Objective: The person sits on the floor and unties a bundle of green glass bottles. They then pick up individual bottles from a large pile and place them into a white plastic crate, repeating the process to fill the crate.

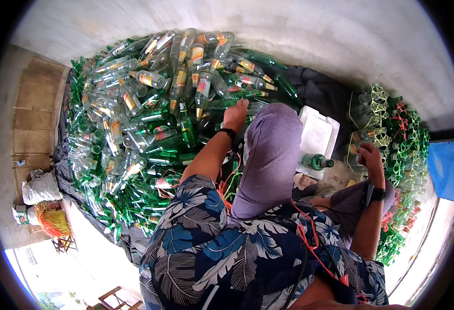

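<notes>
My left hand reaches past my raised left knee to the near edge of a big heap of glass bottles. Its fingers are bent beside a green bottle; what they grip, if anything, is hidden. At the right, my right hand is raised above my other knee with its fingers curled in. Clear glass bottles in yellow-green netting are close by those fingers, and I cannot make out what they hold. Between my knees and the wall, a green bottle lies on its side at a white foam box.
More netted bottles are stacked along the right side, near a blue sheet. Black sheeting lies under the heap against the pale wall. At the left are a grey bundle and orange-yellow netting. Red cords hang over my shirt.
</notes>
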{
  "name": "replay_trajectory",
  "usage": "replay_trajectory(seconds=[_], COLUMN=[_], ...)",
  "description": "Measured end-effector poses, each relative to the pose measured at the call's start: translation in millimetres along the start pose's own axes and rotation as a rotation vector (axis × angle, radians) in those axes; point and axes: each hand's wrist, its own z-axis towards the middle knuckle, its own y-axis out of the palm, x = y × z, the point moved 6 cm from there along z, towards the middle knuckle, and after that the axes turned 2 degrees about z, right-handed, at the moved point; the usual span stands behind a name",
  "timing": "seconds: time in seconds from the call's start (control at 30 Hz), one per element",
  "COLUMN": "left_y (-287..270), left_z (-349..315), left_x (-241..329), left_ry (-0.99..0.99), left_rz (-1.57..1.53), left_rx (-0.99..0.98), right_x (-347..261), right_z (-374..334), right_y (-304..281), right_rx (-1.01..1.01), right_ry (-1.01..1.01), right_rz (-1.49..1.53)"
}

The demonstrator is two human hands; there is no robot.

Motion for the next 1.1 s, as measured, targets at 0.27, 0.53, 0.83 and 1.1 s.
replay_trajectory(seconds=[0.27,0.53,0.83,1.1], left_y=[-74.5,-235.5,-357.1,-240.3], left_z=[13.6,60.9,80.5,52.0], left_x=[-16.6,36.9,228.5,334.8], left_ry=[-0.179,-0.177,0.188,0.333], left_rz=[-0.322,-0.638,-0.859,-0.957], left_rx=[0.242,0.292,0.222,-0.049], right_x=[-9.0,-23.6,2.9,-8.7], right_z=[-14.6,-22.8,-3.6,-21.6], right_y=[-3.7,-6.1,-20.6,-11.2], right_rx=[-0.007,0.006,0.076,0.113], right_ry=[-0.058,-0.138,-0.259,-0.3], right_rz=[0.085,0.078,-0.105,-0.361])
